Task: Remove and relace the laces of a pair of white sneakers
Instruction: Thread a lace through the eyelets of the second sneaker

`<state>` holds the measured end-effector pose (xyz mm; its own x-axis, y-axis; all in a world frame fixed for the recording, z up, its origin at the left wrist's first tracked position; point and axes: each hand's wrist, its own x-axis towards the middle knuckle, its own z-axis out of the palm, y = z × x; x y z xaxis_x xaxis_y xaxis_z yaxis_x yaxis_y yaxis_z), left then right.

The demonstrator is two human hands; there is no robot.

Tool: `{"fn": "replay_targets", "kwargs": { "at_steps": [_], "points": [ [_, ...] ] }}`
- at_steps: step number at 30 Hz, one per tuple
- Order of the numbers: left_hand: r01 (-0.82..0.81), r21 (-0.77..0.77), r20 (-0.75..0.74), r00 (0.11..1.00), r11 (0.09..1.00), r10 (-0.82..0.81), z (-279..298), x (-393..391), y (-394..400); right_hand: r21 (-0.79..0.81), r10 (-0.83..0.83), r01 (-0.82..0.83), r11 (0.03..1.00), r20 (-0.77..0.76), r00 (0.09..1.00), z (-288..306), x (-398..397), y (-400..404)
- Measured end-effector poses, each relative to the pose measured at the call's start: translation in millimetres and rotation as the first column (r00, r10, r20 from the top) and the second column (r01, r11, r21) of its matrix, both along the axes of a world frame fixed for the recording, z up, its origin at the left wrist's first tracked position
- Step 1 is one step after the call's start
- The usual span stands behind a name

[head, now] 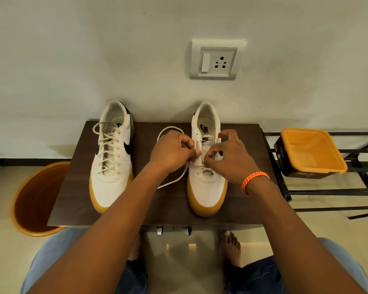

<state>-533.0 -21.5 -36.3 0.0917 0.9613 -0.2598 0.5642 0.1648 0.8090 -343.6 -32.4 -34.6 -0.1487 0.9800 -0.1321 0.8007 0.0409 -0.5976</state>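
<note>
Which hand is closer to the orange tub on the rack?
The right hand. It works at the sneaker being laced, on the side where the orange tub sits on the rack. The left hand pinches the lace on the sneaker's far side, farther away.

Arms bare to above the elbow. Right wrist: braided orange wristband (255, 181). Upper body: light blue garment (51, 249). Legs: dark blue denim (255, 276). Feet (232, 249) bare.

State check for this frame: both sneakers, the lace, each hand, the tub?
Left sneaker: fully laced, upright.
Right sneaker: laced only at lowest eyelets.
Lace: loose, trailing across table.
Left hand: pinching lace.
Right hand: pinching lace.
Yellow tub: open; contents unclear.
</note>
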Motion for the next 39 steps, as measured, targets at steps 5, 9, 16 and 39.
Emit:
{"fn": "replay_targets", "kwargs": {
  "at_steps": [5,9,16,39],
  "points": [
    [-0.18,0.099,0.168,0.973,0.979,0.161,9.9,-4.1,3.0,-0.044,0.015,-0.015,0.999,0.015,1.0,4.9,-1.0,-2.2],
    [-0.273,0.08,0.267,0.932,0.959,0.243,12.5,-4.0,6.0,-0.065,0.028,-0.027,0.998,0.028,0.999,6.4,1.1,-1.5],
    [0.054,-0.09,0.05,0.997,0.994,-0.05,-1.3,-5.0,2.2,-0.039,-0.013,0.011,0.999,-0.068,0.998,4.8,4.1,3.4],
    [-0.205,-0.132,0.088,0.972,0.97,0.217,2.4,-18.5,12.1,-0.019,0.032,-0.036,0.999,-0.171,0.985,17.8,8.9,3.9]
  ]
}}
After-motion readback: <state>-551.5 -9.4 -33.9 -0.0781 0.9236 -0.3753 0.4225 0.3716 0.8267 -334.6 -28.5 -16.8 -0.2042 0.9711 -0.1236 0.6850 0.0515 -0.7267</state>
